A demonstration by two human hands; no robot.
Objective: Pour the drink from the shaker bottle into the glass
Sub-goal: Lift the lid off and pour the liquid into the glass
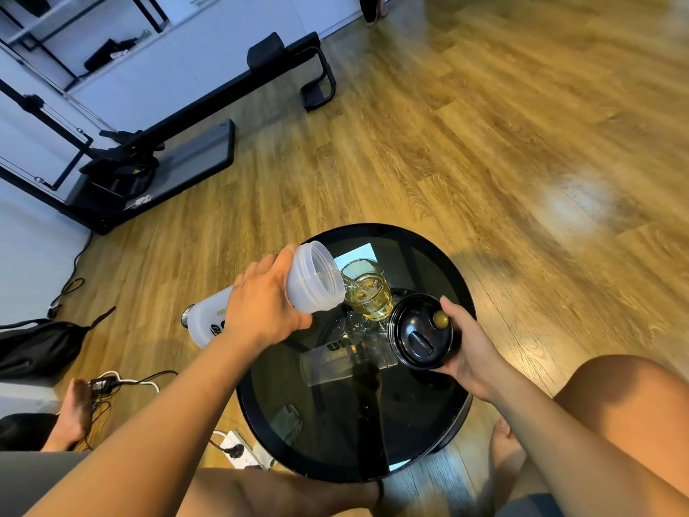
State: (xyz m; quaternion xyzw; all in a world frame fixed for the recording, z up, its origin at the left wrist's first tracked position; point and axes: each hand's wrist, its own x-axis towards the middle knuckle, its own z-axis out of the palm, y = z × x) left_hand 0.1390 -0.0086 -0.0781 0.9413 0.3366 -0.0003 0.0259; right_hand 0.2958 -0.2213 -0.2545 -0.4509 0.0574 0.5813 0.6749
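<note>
My left hand (263, 300) grips a translucent white shaker bottle (317, 281) around its middle, tipped nearly level with its open mouth over the rim of a clear glass (367, 289). A thin stream runs from the bottle into the glass, which holds yellow drink about halfway up. The glass stands on a round black glass-topped table (335, 442). My right hand (471, 348) holds the bottle's black lid (419, 332) beside the glass, just above the tabletop, with a yellowish cap nub on it.
Some liquid is spilled on the tabletop around the glass's base. A power strip (242, 451) and cables lie on the wooden floor at the table's left. A black bag (37, 347) and exercise equipment (156, 158) stand further left. My knees frame the table's near side.
</note>
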